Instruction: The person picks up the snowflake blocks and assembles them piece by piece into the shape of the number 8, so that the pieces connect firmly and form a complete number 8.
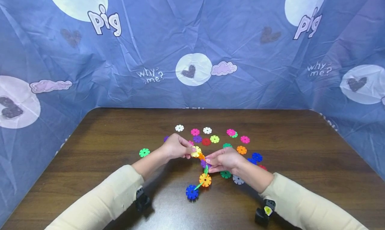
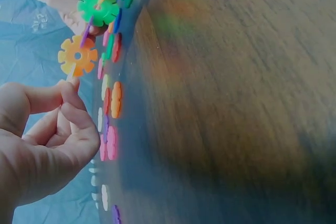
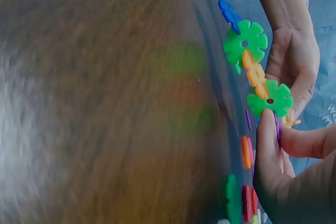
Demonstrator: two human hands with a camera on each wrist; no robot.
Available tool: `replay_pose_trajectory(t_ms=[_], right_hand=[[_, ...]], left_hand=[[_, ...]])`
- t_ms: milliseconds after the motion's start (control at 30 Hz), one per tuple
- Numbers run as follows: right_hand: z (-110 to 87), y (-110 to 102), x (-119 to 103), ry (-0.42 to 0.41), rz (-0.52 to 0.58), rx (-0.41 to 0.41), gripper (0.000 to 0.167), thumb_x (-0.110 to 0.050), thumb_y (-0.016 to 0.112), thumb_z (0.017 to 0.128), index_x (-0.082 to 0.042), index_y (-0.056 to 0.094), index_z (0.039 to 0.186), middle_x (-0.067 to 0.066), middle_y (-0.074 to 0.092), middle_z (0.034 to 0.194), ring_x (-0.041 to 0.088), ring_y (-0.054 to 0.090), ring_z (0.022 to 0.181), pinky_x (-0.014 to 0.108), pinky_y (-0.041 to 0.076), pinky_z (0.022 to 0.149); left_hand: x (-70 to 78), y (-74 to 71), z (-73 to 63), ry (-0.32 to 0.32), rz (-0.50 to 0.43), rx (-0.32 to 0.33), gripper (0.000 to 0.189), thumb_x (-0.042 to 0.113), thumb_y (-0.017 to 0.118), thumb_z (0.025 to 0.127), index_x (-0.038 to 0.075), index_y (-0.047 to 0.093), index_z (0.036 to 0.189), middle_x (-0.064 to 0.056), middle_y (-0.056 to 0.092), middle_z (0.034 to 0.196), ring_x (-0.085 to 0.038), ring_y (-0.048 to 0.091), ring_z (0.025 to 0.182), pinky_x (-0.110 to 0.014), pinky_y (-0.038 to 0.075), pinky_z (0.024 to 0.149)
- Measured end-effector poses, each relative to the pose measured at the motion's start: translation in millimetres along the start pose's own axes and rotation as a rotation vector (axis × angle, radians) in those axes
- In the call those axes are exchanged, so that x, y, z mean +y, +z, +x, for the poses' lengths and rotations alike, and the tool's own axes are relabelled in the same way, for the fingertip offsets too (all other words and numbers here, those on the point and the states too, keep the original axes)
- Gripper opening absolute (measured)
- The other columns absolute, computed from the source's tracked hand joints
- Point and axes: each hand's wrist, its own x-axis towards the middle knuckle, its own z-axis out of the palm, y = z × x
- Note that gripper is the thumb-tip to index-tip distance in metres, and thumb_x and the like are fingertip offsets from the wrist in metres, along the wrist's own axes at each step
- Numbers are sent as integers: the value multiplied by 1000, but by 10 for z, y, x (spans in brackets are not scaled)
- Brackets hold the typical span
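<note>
My left hand (image 1: 177,147) pinches a yellow notched flower disc (image 1: 197,151) between thumb and finger. In the left wrist view that disc is edge-on and meets the rim of an orange disc (image 2: 87,62). Across from it, my right hand (image 1: 227,160) pinches a purple disc (image 3: 278,128) that joins the orange one. The linked chain hangs from there toward me: a green disc (image 3: 257,104), an orange disc (image 1: 205,180), another green disc (image 3: 252,39) and a blue disc (image 1: 191,192) at the low end.
Loose flower discs lie spread on the brown table (image 1: 105,130) beyond and beside the hands. A green disc (image 1: 144,152) lies left; blue discs (image 1: 257,157), an orange disc (image 1: 241,150) and a grey disc (image 1: 238,180) are right. A blue printed cloth (image 1: 168,29) hangs behind.
</note>
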Motion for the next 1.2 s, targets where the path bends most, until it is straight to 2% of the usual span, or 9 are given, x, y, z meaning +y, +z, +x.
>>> replay_pose_trajectory(t_ms=[133, 300, 400, 533, 700, 867, 1033, 1200], right_hand=[[-10, 38, 14, -10, 19, 21, 28, 2, 58, 92, 15, 60, 117, 9, 71, 85, 14, 69, 67, 29, 60, 71], [-8, 64, 50, -31, 72, 23, 31, 2, 57, 93, 16, 56, 120, 6, 71, 83, 13, 70, 72, 33, 59, 78], [-31, 91, 68, -39, 115, 18, 33, 1, 56, 94, 17, 53, 122, 5, 70, 80, 13, 70, 71, 33, 59, 79], [-71, 120, 88, -54, 153, -10, 34, 1, 55, 94, 19, 51, 123, 5, 70, 80, 13, 70, 72, 34, 59, 80], [-124, 91, 112, -73, 78, -80, 32, -1, 57, 93, 19, 54, 119, 2, 70, 77, 14, 71, 74, 35, 58, 81], [-151, 22, 67, -97, -6, -61, 32, -5, 59, 93, 16, 56, 118, 7, 72, 85, 15, 72, 78, 35, 58, 82], [-113, -15, 4, -113, 5, -24, 37, -7, 60, 94, 15, 52, 123, 13, 73, 95, 14, 71, 81, 34, 58, 84], [-60, -28, -8, -66, 33, -15, 39, -6, 59, 94, 14, 51, 126, 8, 72, 89, 11, 69, 76, 30, 59, 80]], left_hand=[[2, 8, 8, 16, 25, 13, 15, 10, 74, 83, -4, 74, 89, -4, 69, 60, -7, 60, 52, -20, 48, 54], [9, 25, 33, 57, -5, 10, 18, 10, 71, 86, -5, 73, 96, -13, 74, 75, -6, 62, 58, -27, 58, 66], [23, 59, 36, 44, -62, 17, 16, 6, 69, 86, -6, 71, 96, -17, 74, 82, -6, 64, 62, -30, 59, 73], [35, 93, 32, -6, -159, 17, 15, 0, 68, 85, -8, 69, 98, -18, 74, 87, -10, 68, 69, -32, 59, 78], [28, 100, 16, -46, -240, -61, 19, -2, 67, 85, -9, 67, 102, -7, 73, 76, -9, 67, 69, -31, 59, 80], [22, 99, -10, -46, -253, -147, 21, -3, 65, 86, -12, 65, 105, 2, 68, 68, -7, 65, 65, -27, 59, 75], [23, 127, -27, -52, -233, -183, 22, -4, 65, 86, -12, 65, 106, 2, 67, 66, -6, 64, 63, -23, 58, 71], [42, 135, -24, -55, -202, -207, 21, 0, 67, 86, -11, 67, 104, 2, 68, 65, -5, 64, 63, -23, 58, 71]])
